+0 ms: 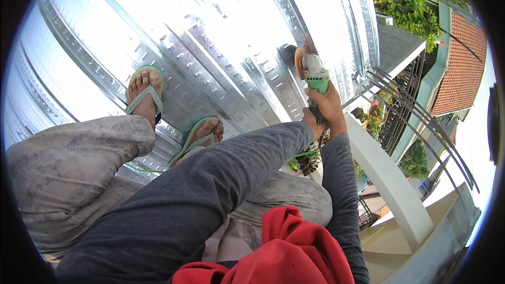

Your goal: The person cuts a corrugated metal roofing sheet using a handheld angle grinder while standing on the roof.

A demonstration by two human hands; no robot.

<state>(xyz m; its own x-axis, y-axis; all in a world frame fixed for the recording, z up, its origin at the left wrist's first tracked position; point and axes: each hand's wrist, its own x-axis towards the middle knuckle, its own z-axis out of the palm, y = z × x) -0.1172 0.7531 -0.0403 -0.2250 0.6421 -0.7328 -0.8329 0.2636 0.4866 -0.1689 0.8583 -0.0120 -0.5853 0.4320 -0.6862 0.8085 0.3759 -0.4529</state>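
A green angle grinder (317,82) with a grey metal head is held over the shiny corrugated metal decking (221,94). Its orange-brown disc (299,63) stands on edge close to a raised rib; whether it touches the metal I cannot tell. My right hand (332,106) is wrapped round the green body. Just behind it, my left hand (314,124) grips the dark rear end of the grinder, its fingers partly hidden. A dark round patch on the sheet lies beside the disc, possibly its reflection.
My feet in green flip-flops (146,92) rest on the decking, a green cord (142,169) running near them. Past the sheet's right edge are several bent steel bars (421,118), a white curved beam (392,184), a drop to plants below, and a tiled roof (463,66).
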